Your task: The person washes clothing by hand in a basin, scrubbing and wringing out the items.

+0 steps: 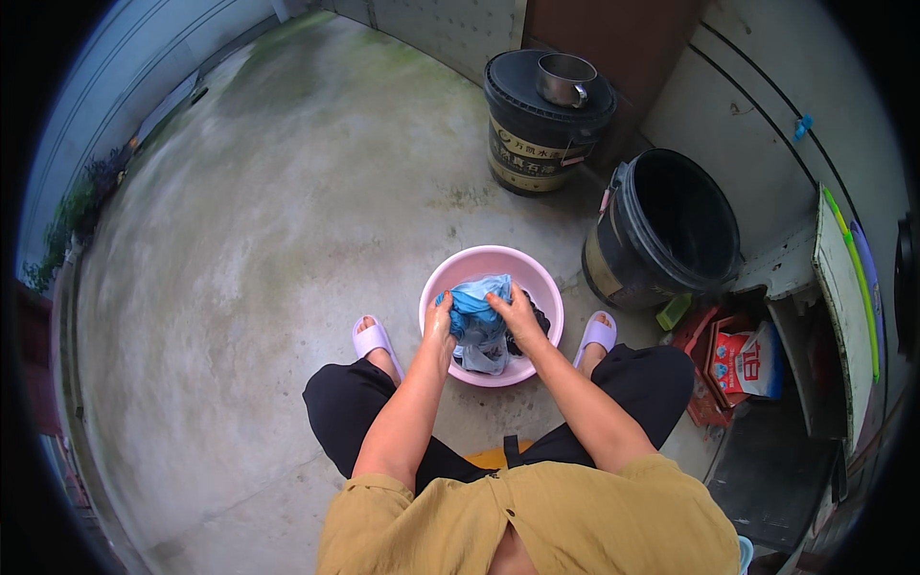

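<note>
A round pink plastic basin (436, 279) stands on the concrete floor between my feet. Over it I hold a wet blue cloth (476, 305) with both hands. My left hand (440, 316) grips its left side, and my right hand (514, 313) grips its upper right side. Below the blue cloth, a pale grey-blue cloth (483, 359) lies in the basin. Dark cloth (537, 321) is bunched along the basin's right side, partly behind my right hand. How much water the basin contains is hidden by the cloths.
Beyond the basin stands a lidded black bucket (532, 144) with a metal mug (565, 79) on top. An uncovered black bucket (658, 223) is at the right. Past my right knee lie a green plastic scoop or brush (673, 311), a red plastic container (701, 345) and a printed plastic bag (747, 363).
</note>
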A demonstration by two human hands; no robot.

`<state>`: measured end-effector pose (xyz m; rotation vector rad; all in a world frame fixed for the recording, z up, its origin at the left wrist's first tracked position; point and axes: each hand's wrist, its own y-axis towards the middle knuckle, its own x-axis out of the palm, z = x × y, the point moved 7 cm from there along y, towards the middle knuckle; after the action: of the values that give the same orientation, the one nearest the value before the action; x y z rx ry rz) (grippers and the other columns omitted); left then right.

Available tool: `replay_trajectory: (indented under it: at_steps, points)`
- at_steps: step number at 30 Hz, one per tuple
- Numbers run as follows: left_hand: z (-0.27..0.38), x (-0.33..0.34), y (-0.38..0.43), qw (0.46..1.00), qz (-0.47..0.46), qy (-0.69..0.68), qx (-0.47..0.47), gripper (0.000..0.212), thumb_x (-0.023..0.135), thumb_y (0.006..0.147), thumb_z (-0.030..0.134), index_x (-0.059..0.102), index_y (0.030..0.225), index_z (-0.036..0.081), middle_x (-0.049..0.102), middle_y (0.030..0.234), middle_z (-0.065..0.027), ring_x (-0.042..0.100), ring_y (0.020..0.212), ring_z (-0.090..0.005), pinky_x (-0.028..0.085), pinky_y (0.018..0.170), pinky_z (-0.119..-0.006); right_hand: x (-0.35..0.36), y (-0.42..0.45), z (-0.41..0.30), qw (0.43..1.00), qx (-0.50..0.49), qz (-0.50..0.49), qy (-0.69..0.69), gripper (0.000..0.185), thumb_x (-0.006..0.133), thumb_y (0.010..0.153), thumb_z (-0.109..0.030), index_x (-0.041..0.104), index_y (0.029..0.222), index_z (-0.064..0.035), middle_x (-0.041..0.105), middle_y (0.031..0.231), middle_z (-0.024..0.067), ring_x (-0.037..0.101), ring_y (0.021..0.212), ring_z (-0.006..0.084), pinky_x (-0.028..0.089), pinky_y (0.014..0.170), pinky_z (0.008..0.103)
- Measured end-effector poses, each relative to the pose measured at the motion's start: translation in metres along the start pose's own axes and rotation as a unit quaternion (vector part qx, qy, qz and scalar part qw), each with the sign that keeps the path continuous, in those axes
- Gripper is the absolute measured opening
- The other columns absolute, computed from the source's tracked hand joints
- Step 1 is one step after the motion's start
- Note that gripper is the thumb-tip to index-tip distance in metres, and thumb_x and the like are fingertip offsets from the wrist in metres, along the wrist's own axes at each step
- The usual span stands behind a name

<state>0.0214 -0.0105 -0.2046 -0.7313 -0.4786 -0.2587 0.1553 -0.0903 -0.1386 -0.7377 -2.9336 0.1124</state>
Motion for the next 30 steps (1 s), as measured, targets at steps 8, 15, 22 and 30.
replay_trajectory:
  at_steps: [8, 15, 22, 30]
  points:
    - [-0.058, 0.045, -0.024, 0.999, 0.015, 0.051, 0.006, 0.032, 0.053, 0.090, 0.036, 0.060, 0.097, 0.005, 0.061, 0.078, -0.0031, 0.058, 0.063, -0.0162, 0.047, 0.061, -0.033, -0.019, 0.009, 0.002, 0.905, 0.030, 0.160, -0.394, 0.046, 0.048, 0.084, -0.042, 0.065, 0.074, -0.0008, 0.060, 0.071, 0.0246, 0.060, 0.068, 0.0390, 0.044, 0.063, 0.0475]
    - [-0.057, -0.018, 0.032, 0.998, 0.017, -0.033, 0.044, 0.033, 0.049, 0.092, 0.035, 0.052, 0.070, 0.011, 0.050, 0.060, -0.0003, 0.046, 0.049, -0.0133, 0.037, 0.043, -0.032, 0.080, -0.048, -0.060, 0.945, -0.096, 0.085, -0.303, 0.037, 0.050, 0.086, -0.036, 0.062, 0.073, -0.0030, 0.058, 0.067, 0.0256, 0.060, 0.068, 0.0427, 0.045, 0.062, 0.0483]
    - [-0.035, 0.062, -0.047, 0.969, -0.112, 0.200, -0.091, 0.044, 0.067, 0.081, 0.035, 0.058, 0.106, -0.001, 0.063, 0.096, -0.0098, 0.063, 0.083, -0.0196, 0.051, 0.075, -0.037, -0.031, 0.023, 0.038, 0.917, 0.086, 0.085, -0.380, 0.065, 0.032, 0.089, -0.057, 0.067, 0.084, -0.0018, 0.063, 0.082, 0.0247, 0.062, 0.080, 0.0386, 0.046, 0.075, 0.0479]
    - [0.005, 0.036, -0.032, 0.988, -0.087, 0.121, -0.024, 0.021, 0.066, 0.081, 0.012, 0.061, 0.098, 0.000, 0.066, 0.088, -0.0079, 0.064, 0.078, -0.0174, 0.052, 0.071, -0.030, -0.034, 0.022, 0.031, 0.969, 0.171, -0.105, 0.147, 0.013, 0.057, 0.089, -0.026, 0.055, 0.087, -0.0132, 0.057, 0.082, -0.0024, 0.057, 0.074, 0.0086, 0.048, 0.064, 0.0262]
